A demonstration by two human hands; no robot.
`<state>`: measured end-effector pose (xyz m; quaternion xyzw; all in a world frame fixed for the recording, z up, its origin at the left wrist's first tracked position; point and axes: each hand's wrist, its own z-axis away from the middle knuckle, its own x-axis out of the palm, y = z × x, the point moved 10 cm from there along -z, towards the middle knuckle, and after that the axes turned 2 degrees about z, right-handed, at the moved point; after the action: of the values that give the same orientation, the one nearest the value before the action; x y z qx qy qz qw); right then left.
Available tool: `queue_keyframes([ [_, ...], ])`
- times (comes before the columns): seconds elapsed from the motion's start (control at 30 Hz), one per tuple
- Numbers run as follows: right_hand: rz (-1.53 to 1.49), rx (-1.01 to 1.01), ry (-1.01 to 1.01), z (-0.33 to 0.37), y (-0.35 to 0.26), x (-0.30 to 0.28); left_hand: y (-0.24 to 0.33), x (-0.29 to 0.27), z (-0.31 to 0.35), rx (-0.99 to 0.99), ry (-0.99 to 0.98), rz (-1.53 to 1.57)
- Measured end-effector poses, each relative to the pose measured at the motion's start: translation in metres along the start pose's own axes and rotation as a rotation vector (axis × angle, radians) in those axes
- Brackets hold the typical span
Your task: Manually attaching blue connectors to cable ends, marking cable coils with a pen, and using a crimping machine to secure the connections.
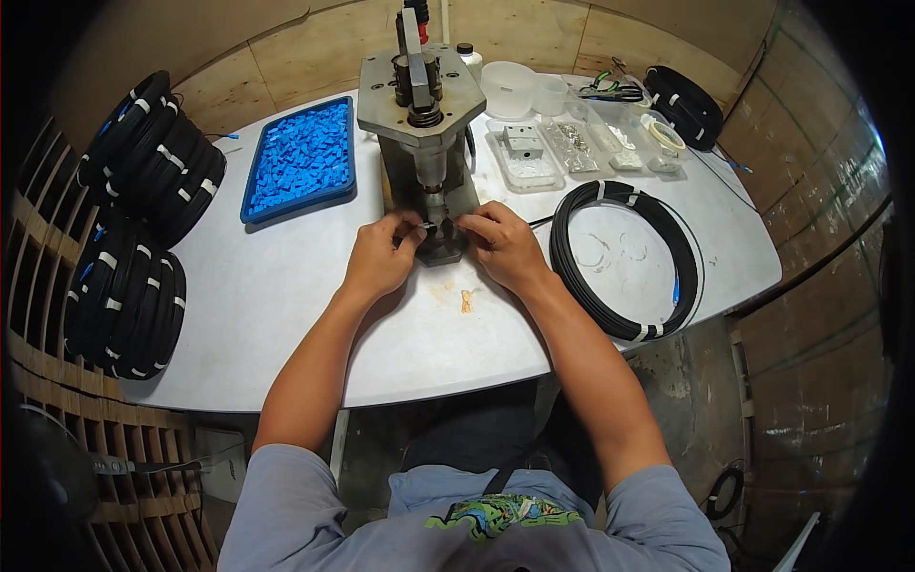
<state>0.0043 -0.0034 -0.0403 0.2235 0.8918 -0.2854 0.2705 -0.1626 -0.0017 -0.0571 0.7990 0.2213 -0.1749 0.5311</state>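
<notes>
A grey metal press [422, 105] stands at the middle of the white table [276, 315]. Both my hands meet at its base. My left hand [381, 257] pinches a small dark part right at the press's lower die. My right hand [500, 243] pinches the same spot from the other side, where a thin black cable end runs in. That cable leads to a large black cable coil [624, 257] lying on the table to my right. The small part itself is mostly hidden by my fingers.
A blue tray [300, 160] full of small blue pieces lies left of the press. Clear plastic trays [572, 143] with metal parts, a white bowl [507, 88] and tape sit behind right. Stacks of black cable coils [143, 181] crowd the left edge; another coil [686, 103] lies far right.
</notes>
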Motion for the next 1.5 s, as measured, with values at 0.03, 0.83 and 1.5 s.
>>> queue_keyframes([
  [0.03, -0.001, 0.001, -0.001, 0.0, 0.0, 0.0, -0.001, 0.001, 0.0, -0.009, -0.009, 0.002],
  [0.83, 0.042, -0.022, -0.001, -0.004, 0.002, 0.002, -0.014, 0.007, -0.002, -0.096, -0.021, 0.048],
  [1.5, 0.045, -0.015, -0.001, -0.004, 0.003, 0.003, -0.013, 0.006, -0.003, -0.076, -0.018, 0.051],
])
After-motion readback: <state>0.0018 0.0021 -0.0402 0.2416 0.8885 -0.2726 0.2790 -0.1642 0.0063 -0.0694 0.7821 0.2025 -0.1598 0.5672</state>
